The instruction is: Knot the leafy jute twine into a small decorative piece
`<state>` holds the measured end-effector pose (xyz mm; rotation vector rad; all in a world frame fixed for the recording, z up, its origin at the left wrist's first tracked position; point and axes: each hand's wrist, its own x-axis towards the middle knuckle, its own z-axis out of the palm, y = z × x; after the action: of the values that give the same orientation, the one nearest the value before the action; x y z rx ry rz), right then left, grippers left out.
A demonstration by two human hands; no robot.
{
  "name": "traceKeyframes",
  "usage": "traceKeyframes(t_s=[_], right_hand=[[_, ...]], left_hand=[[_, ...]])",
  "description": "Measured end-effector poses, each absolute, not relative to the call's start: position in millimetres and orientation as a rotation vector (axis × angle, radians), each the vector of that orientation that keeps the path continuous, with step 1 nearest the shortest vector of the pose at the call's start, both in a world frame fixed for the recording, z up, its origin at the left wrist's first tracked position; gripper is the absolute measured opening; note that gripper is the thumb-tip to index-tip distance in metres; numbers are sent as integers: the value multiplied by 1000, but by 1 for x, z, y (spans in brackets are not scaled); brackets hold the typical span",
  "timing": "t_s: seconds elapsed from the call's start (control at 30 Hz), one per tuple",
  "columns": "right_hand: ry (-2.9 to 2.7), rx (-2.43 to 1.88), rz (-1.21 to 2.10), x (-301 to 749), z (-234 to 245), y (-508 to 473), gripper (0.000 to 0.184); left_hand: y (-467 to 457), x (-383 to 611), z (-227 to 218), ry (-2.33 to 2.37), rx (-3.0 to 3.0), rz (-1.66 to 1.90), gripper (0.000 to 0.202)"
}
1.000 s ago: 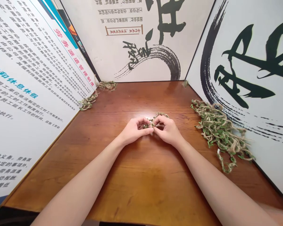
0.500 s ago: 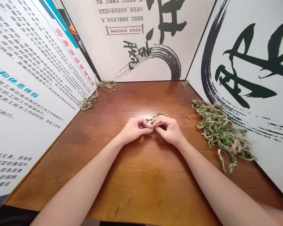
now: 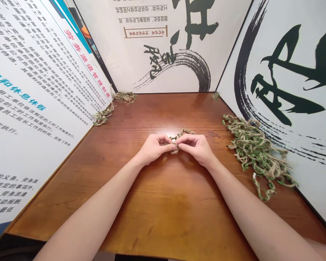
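Both my hands meet over the middle of the wooden table point(image 3: 163, 203). My left hand point(image 3: 153, 148) and my right hand point(image 3: 196, 148) each pinch a short piece of jute twine with small green leaves point(image 3: 182, 133), fingertips almost touching. Part of the twine curls on the table just behind my fingers; the part between my fingertips is mostly hidden.
A large tangle of the same leafy twine point(image 3: 256, 152) lies along the right panel. Smaller bits lie at the left panel point(image 3: 103, 116), the back left corner point(image 3: 125, 96) and the back right corner point(image 3: 215, 96). Printed boards wall in the table on three sides.
My fingers have shifted on the twine and the pinch has closed tighter, fingertips nearer each other. The view has tilted slightly; the piles have not moved.
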<state>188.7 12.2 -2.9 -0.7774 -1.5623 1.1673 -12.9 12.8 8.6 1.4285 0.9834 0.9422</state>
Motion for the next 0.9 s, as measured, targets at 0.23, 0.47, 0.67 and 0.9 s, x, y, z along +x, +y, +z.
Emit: traceKeyframes(t_s=[0.23, 0.47, 0.67, 0.9], right_hand=[[-1490, -774, 1325, 190, 0, 13, 26], [-1525, -722, 1430, 193, 0, 14, 37], [-1474, -668, 1459, 193, -2, 16, 33], [-1562, -700, 1424, 192, 0, 14, 30]], left_hand=[[13, -14, 8, 951, 1440, 931, 44], [12, -13, 9, 858, 1435, 949, 40], [12, -13, 8, 842, 1399, 1032, 40], [11, -11, 10, 779, 1471, 967, 38]])
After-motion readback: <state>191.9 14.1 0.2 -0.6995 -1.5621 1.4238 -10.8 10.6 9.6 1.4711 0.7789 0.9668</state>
